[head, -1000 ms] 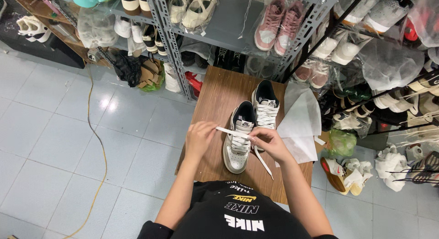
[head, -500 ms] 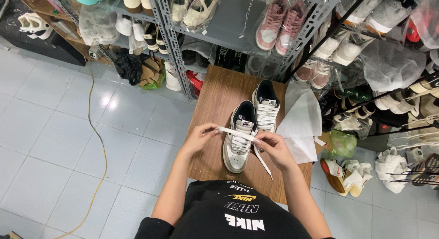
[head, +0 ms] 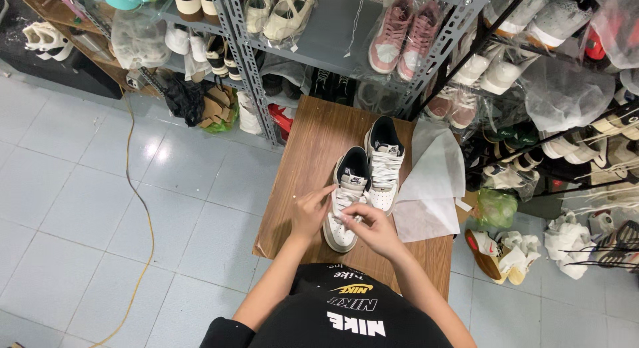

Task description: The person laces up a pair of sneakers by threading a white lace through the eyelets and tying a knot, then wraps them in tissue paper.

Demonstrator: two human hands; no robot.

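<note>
Two white-and-black sneakers stand side by side on a small brown wooden table (head: 313,155). The near sneaker (head: 347,188) is under both my hands; the far sneaker (head: 383,165) sits to its right, fully laced. My left hand (head: 310,211) rests against the near sneaker's left side, fingers pinched on its white lace. My right hand (head: 373,228) covers the toe end and pinches the same lace over the front eyelets. The lace ends are mostly hidden by my fingers.
White wrapping paper (head: 432,185) lies on the table's right side. Metal shelves (head: 246,68) packed with bagged shoes stand behind and to the right. A yellow cable (head: 143,208) runs across the tiled floor at left. Loose shoes and a green bag (head: 496,208) lie at right.
The lace was stretched out sideways between my raised hands; now both hands have come down and together onto the near sneaker's front, with the lace drawn in tight.
</note>
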